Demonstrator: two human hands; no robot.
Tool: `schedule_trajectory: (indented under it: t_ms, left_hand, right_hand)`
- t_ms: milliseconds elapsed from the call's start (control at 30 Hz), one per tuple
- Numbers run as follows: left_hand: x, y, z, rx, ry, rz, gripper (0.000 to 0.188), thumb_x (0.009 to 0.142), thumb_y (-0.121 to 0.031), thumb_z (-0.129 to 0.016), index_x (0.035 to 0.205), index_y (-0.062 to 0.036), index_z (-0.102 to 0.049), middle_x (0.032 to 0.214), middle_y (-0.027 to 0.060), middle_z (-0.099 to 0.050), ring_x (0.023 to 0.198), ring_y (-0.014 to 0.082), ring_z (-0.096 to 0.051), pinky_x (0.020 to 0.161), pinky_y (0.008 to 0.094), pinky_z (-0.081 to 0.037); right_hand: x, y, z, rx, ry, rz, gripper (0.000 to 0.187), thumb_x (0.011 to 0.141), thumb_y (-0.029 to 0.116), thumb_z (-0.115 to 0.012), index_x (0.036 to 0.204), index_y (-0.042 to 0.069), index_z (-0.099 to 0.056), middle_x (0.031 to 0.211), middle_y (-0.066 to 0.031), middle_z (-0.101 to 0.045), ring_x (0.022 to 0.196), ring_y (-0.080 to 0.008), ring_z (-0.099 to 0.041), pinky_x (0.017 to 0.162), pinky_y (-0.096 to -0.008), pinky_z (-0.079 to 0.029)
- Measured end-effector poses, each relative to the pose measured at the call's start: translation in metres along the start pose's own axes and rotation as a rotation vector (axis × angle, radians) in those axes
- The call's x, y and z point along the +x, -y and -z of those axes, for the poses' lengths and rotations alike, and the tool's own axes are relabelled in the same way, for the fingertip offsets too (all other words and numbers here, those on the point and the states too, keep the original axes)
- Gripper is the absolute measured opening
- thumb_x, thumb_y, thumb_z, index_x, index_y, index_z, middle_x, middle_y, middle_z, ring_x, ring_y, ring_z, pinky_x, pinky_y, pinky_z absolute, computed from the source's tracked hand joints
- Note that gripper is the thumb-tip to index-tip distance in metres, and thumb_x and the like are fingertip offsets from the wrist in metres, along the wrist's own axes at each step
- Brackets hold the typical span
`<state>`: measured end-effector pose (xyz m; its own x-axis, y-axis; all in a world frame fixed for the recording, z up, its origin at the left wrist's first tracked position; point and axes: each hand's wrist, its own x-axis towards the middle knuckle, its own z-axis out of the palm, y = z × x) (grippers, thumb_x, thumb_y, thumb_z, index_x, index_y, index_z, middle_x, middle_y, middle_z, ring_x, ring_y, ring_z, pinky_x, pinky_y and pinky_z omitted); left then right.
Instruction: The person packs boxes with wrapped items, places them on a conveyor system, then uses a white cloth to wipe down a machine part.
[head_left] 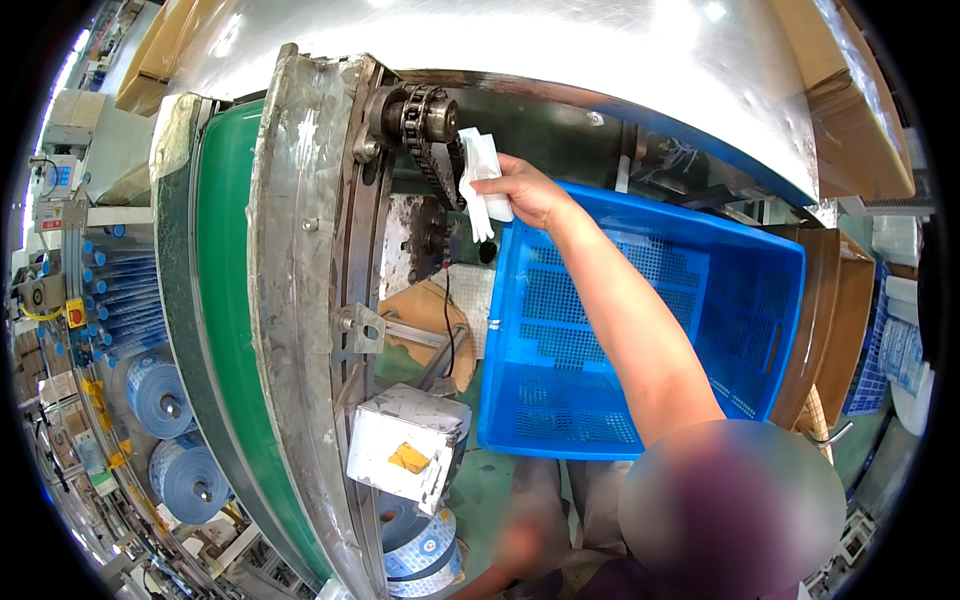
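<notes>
My right hand [527, 190] reaches forward over the far left corner of a blue plastic crate [645, 440]. Thumb and fingers pinch some folded white sheets [482, 172], thin and soft like tissue or cloth; their exact kind I cannot make out. The sheets hang beside a chain and sprocket [425, 118] on the end of the conveyor frame [300, 250]. Down by my trouser leg, my left hand [525, 545] is low and blurred, so its fingers do not show clearly. Inside the crate I see only its perforated floor and walls.
A green conveyor belt [228, 280] runs along the left. A white metal box [405, 445] juts from its frame, above printed film rolls [420, 545]. Beyond lies a shiny steel table [600, 45]. Cardboard boxes [835, 300] stand right of the crate.
</notes>
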<state>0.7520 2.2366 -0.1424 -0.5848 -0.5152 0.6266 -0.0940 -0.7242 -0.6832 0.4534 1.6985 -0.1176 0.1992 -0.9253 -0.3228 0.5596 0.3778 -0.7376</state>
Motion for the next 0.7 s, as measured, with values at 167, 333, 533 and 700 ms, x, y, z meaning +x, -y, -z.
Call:
schedule_trajectory:
  t_ms: [167,333,533,700]
  left_hand:
    - [0.024,-0.022,0.018,-0.087,0.007,0.009,0.026,0.095,-0.021,-0.046,0.107,-0.0039,-0.06,0.093,0.0125,-0.063,0.085,0.0293,-0.059,0.075,0.0387,-0.048]
    - [0.042,-0.029,0.018,-0.173,0.012,0.016,0.026,0.095,-0.022,-0.045,0.108,-0.0032,-0.059,0.095,0.0123,-0.062,0.087,0.0285,-0.059,0.077,0.0379,-0.048]
    - [0.05,-0.029,0.024,-0.275,0.036,0.022,0.027,0.096,-0.022,-0.045,0.11,-0.0024,-0.058,0.097,0.0122,-0.062,0.088,0.0275,-0.058,0.078,0.0369,-0.048]
    - [0.058,-0.033,0.023,-0.348,0.067,0.034,0.028,0.097,-0.022,-0.044,0.112,-0.0017,-0.057,0.098,0.0121,-0.061,0.09,0.0267,-0.058,0.079,0.0361,-0.048]
  right_hand:
    - [0.004,-0.009,-0.003,-0.038,0.068,-0.002,0.044,0.075,0.008,-0.073,0.116,0.002,-0.059,0.11,-0.0085,-0.065,0.103,-0.0189,-0.061,0.095,-0.0328,-0.044]
    - [0.002,-0.008,0.0,-0.151,0.12,-0.03,0.051,0.076,0.011,-0.073,0.123,0.001,-0.055,0.117,-0.0088,-0.063,0.11,-0.0194,-0.057,0.1,-0.0329,-0.039]
    - [-0.033,0.017,-0.004,-0.419,-0.004,-0.002,0.054,0.078,0.017,-0.073,0.125,-0.001,-0.053,0.118,-0.0106,-0.062,0.109,-0.0188,-0.055,0.1,-0.0324,-0.038]
    - [-0.076,0.019,0.002,-0.358,-0.006,-0.098,0.042,0.086,0.017,-0.067,0.123,0.001,-0.055,0.111,-0.0094,-0.065,0.099,-0.0166,-0.061,0.089,-0.0336,-0.048]
